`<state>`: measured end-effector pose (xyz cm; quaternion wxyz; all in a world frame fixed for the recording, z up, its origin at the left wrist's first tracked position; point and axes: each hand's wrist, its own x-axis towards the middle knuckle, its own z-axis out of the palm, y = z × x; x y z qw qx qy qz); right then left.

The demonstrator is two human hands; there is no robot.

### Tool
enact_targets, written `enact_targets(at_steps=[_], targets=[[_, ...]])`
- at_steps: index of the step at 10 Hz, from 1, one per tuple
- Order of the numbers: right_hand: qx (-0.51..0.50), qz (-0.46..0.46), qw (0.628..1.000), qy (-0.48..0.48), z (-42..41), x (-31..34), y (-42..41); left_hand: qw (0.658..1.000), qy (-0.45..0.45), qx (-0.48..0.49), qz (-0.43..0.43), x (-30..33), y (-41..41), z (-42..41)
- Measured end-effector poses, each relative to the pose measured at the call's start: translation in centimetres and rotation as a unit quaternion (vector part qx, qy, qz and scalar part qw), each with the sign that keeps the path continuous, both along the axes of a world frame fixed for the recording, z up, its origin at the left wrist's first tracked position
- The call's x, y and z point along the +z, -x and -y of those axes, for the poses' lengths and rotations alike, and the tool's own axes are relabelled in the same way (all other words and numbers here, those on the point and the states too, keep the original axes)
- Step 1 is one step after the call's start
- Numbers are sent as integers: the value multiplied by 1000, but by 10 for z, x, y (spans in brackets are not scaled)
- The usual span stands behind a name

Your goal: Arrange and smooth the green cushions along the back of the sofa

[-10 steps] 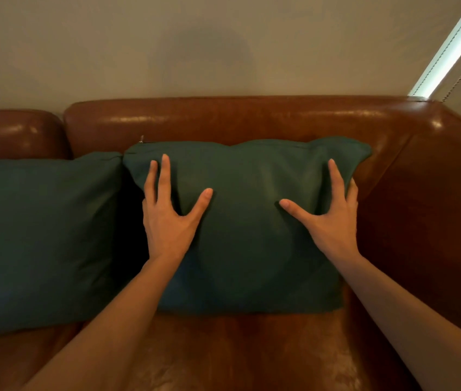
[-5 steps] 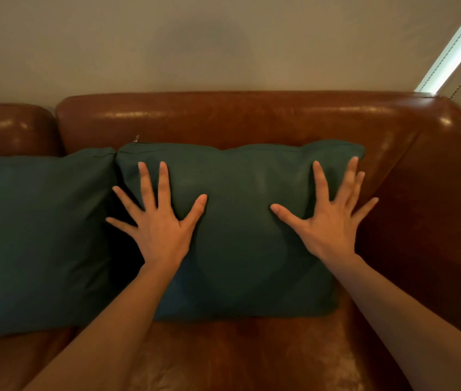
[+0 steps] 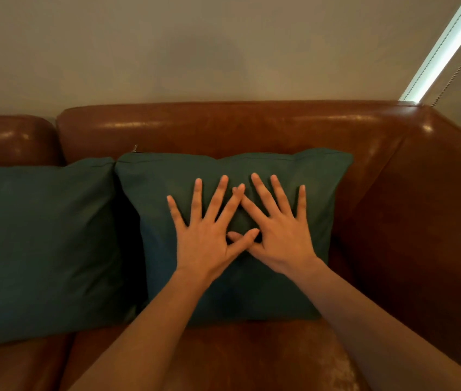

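Two hands — left hand (image 3: 205, 241), right hand (image 3: 283, 235) — fingers spread wide, flat on right cushion (image 3: 322, 193); soft, light, yielding — likely best gripped at corners.

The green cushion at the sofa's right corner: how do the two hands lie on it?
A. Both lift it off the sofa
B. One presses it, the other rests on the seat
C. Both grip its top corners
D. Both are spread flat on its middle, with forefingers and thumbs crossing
D: the left hand and right hand lie flat with straight, spread fingers on the middle of the right green cushion, their forefingers and thumbs overlapping.
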<state>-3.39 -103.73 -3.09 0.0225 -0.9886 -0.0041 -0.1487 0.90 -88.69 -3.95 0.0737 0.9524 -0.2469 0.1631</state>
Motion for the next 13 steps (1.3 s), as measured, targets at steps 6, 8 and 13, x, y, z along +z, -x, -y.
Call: enact_targets(at_steps=[6,8,13], targets=[[-110,-102,987,-57,70,-10,17,999,-18,28,-31,-17,-16,-49],[-110,-117,986,-50,68,-6,16,998,-26,23,-51,-14,-17,-54],[-105,-126,984,-73,15,16,33,989,-38,71,-123,24,13,-73]])
